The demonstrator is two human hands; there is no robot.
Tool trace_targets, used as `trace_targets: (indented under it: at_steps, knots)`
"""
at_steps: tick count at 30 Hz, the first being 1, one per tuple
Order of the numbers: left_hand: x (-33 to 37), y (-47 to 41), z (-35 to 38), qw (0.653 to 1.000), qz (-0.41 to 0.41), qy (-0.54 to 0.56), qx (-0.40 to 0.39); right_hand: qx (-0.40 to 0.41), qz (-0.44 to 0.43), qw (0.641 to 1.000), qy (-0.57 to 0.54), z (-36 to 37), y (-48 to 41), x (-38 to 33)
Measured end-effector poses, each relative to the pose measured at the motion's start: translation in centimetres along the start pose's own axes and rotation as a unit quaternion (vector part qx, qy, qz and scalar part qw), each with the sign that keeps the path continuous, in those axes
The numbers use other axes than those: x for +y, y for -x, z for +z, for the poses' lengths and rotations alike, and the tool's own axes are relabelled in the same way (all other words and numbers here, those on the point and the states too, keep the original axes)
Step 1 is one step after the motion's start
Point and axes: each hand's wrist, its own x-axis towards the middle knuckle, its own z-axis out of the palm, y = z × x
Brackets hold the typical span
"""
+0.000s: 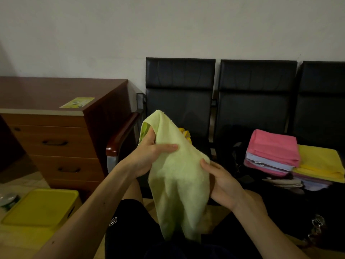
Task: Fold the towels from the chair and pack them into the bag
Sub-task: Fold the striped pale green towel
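Our black shorts (130, 230) sit closest, and one light green towel (179, 193) hangs down over them. Our left hand (147, 156) pinches its top, thumb across the cloth. Our right hand (222, 184) grips its right edge. It looks soft, light and floppy, so corners seem best to hold. Right of our right hand sit two folded piles: the pink pile (272, 148) and the yellow pile (321, 163). Three black chairs (255, 101) stand behind both hands.

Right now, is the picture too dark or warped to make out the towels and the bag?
Head view: dim, flat light, slightly soft, no glare. The pale green towel and folded stack read clearly; the black bag melts into the dark chairs, its edges hard to trace; wide-angle stretch shows toward the bottom corners.
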Motion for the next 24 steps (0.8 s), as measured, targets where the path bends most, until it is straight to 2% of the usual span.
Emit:
trace_targets:
  at_steps: [2, 4, 6, 8, 15, 20, 24]
  knots:
    - [-0.2, -0.3, -0.2, 0.999, -0.031, -0.018, 0.027, 0.024, -0.040, 0.999, 0.017, 0.4, 0.1, -0.6]
    - [-0.8, -0.5, -0.5, 0.995, -0.096, -0.011, 0.038, 0.033, -0.076, 0.996, 0.028, 1.3, 0.3, -1.5]
    - [-1.4, -0.6, -0.8, 0.985, -0.171, 0.015, 0.010, 0.033, -0.099, 0.994, 0.037, 2.4, 0.4, -2.4]
    - [-2.1, -0.4, -0.9, 0.977, -0.207, 0.049, -0.031, 0.021, -0.114, 0.992, 0.040, 3.0, 0.2, -3.1]
    - [-4.8, 0.1, -0.5, 0.964, -0.199, 0.166, -0.062, -0.015, -0.159, 0.985, 0.058, 3.6, 0.1, -4.4]
    - [-5.5, 0.4, 0.7, 0.974, -0.140, 0.165, -0.073, -0.016, -0.163, 0.984, 0.064, 3.5, 0.1, -5.0]
    - [-5.7, 0.4, 1.0, 0.988, -0.085, 0.130, 0.009, 0.008, -0.144, 0.986, 0.078, 3.0, 0.0, -5.2]
